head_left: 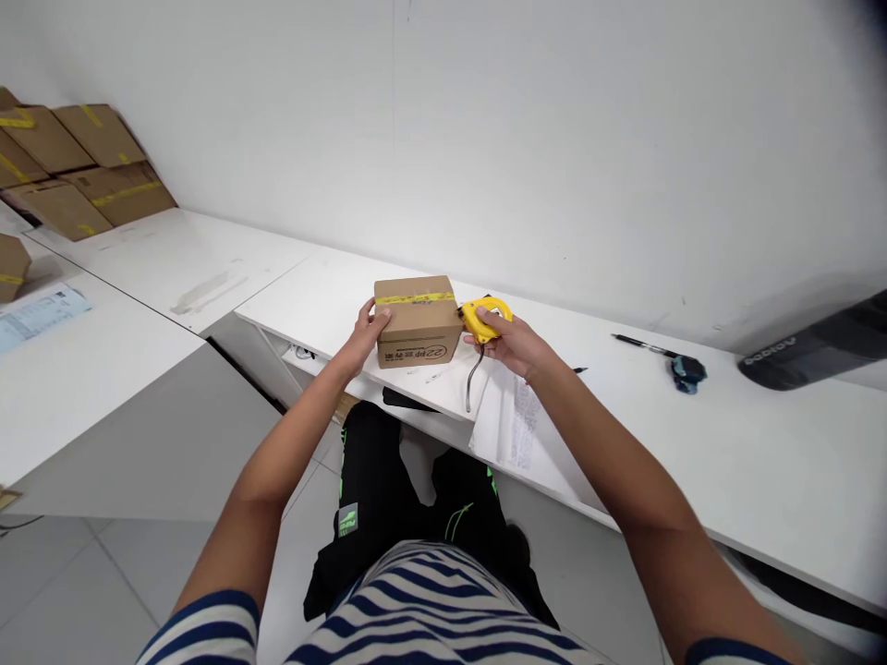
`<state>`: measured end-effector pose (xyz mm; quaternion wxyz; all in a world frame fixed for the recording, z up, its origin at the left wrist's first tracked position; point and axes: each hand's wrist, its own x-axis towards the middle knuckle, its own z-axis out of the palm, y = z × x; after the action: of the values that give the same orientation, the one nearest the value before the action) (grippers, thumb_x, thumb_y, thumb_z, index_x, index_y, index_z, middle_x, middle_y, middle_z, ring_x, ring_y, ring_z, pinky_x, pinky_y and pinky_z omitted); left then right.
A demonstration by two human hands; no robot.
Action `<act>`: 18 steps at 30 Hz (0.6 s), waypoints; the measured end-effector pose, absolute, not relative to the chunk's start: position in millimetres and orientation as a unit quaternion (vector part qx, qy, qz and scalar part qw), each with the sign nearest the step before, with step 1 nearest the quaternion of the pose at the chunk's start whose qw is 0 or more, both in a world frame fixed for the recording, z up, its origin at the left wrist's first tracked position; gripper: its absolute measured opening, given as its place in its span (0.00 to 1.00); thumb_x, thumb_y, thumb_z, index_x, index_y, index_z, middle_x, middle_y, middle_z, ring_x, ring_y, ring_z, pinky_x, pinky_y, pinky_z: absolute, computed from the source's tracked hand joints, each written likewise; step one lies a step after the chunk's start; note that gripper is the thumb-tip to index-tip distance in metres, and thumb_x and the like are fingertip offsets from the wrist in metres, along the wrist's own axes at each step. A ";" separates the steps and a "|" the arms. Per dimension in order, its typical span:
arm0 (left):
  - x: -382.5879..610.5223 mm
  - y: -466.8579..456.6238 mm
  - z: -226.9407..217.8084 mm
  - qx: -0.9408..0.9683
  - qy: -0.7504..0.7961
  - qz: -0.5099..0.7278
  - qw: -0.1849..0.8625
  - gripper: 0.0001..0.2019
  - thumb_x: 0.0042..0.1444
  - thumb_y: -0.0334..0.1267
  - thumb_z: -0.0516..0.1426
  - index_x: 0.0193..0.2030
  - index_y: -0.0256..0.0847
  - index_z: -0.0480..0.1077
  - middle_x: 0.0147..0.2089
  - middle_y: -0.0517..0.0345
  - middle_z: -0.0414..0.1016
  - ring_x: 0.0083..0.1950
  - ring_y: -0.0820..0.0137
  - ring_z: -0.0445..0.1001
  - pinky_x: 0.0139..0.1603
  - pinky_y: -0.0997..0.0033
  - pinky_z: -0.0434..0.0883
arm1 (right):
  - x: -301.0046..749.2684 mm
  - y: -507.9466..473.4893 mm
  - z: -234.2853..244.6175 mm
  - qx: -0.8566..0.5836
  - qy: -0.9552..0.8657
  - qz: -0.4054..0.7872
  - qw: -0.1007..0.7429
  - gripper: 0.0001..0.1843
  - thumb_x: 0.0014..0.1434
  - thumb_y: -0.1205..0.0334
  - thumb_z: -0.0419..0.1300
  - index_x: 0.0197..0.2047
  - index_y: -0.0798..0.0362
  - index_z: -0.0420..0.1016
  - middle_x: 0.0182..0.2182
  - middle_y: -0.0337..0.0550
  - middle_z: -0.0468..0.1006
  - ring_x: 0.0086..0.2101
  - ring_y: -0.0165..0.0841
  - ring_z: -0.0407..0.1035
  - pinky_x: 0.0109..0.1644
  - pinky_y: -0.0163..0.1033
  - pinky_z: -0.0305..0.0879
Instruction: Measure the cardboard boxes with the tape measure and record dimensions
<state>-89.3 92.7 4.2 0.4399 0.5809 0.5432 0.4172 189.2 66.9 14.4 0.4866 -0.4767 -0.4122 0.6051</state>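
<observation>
A small brown cardboard box (pixel 419 319) with yellow tape across its top stands on the white desk (pixel 315 286) in front of me. My left hand (pixel 365 337) grips its left side, the thumb on the front face near the top edge and the fingers behind. In my right hand (pixel 509 344) is a yellow tape measure (pixel 489 319), held close against the box's right side. A dark wrist strap (pixel 473 377) hangs down from it. Whether any blade is pulled out cannot be made out.
Written papers (pixel 509 425) lie below my right forearm. Farther right are a black pen (pixel 644 345), a small dark object (pixel 687 372) and a black cylinder (pixel 814 346) with lettering. Taped cartons (pixel 90 171) are stacked at the far left, near a printed sheet (pixel 45 314).
</observation>
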 end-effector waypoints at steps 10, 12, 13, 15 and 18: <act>-58.5 74.3 27.7 0.706 0.521 0.376 0.297 0.30 0.56 0.51 0.57 0.64 0.45 0.62 0.65 0.45 0.63 0.62 0.55 0.65 0.58 0.56 0.67 | 176.1 48.9 51.0 -0.511 -0.585 0.326 0.539 0.28 0.42 0.45 0.72 0.39 0.48 0.64 0.37 0.37 0.74 0.36 0.34 0.70 0.37 0.40 0.69; -44.5 66.8 36.3 0.714 0.526 0.424 0.182 0.20 0.60 0.52 0.53 0.51 0.42 0.71 0.57 0.46 0.70 0.58 0.57 0.68 0.57 0.57 0.65 | 168.1 49.1 56.4 -0.481 -0.635 0.293 0.528 0.28 0.44 0.46 0.72 0.41 0.48 0.64 0.37 0.37 0.72 0.37 0.34 0.69 0.39 0.40 0.68; -38.2 63.6 41.8 0.716 0.518 0.433 0.177 0.20 0.63 0.54 0.49 0.44 0.42 0.73 0.50 0.48 0.74 0.53 0.59 0.70 0.54 0.58 0.67 | 164.3 49.6 58.8 -0.458 -0.660 0.287 0.522 0.29 0.44 0.46 0.71 0.42 0.47 0.63 0.38 0.37 0.72 0.38 0.34 0.68 0.40 0.41 0.68; -29.3 59.7 53.5 0.712 0.485 0.434 0.265 0.25 0.65 0.58 0.44 0.34 0.41 0.72 0.36 0.52 0.74 0.40 0.64 0.73 0.44 0.63 0.69 | 158.2 49.9 63.2 -0.420 -0.700 0.276 0.508 0.29 0.46 0.46 0.71 0.44 0.46 0.62 0.38 0.37 0.71 0.38 0.34 0.68 0.40 0.41 0.67; -27.7 62.9 67.4 0.680 0.423 0.436 0.411 0.26 0.60 0.62 0.49 0.26 0.40 0.66 0.24 0.59 0.66 0.26 0.73 0.65 0.30 0.71 0.64 | 158.6 46.8 70.0 -0.400 -0.732 0.258 0.487 0.28 0.48 0.45 0.69 0.46 0.46 0.62 0.39 0.38 0.71 0.38 0.35 0.68 0.40 0.42 0.67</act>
<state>-27.7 62.9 67.4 0.4108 0.6799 0.4234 0.4356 158.6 46.8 70.0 0.4868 -0.4002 -0.7323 0.2581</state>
